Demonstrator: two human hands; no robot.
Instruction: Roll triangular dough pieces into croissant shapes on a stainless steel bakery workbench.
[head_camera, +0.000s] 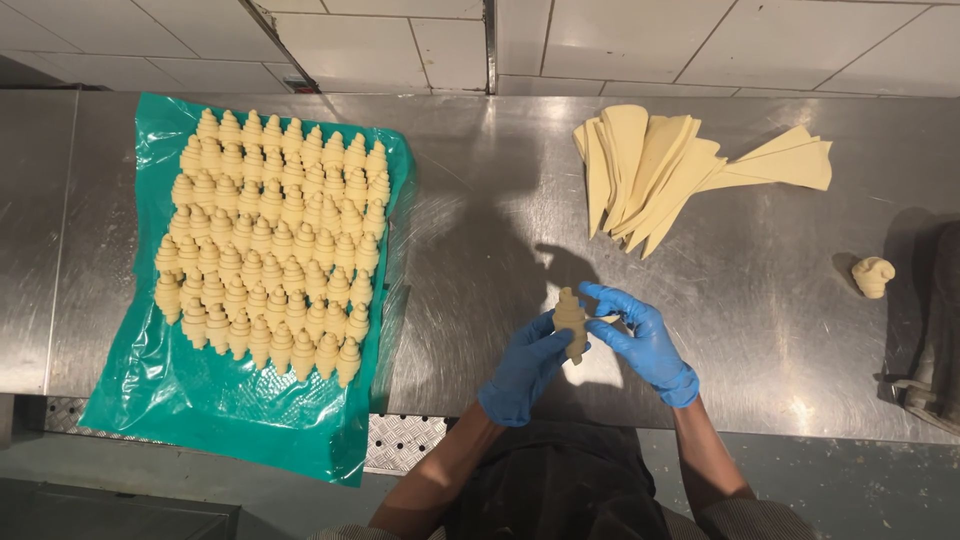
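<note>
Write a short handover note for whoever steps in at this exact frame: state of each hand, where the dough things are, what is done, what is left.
Left hand, blue-gloved, grips the lower end of a rolled croissant held above the steel table.
Right hand, also gloved, pinches the same piece from the right side.
Done: rows of shaped croissants lie packed on the green plastic sheet at the left.
One more shaped piece sits alone at the far right.
Left: a fanned pile of flat dough triangles at the back of the table, not yet rolled; the piece in hand is not yet set down.
</note>
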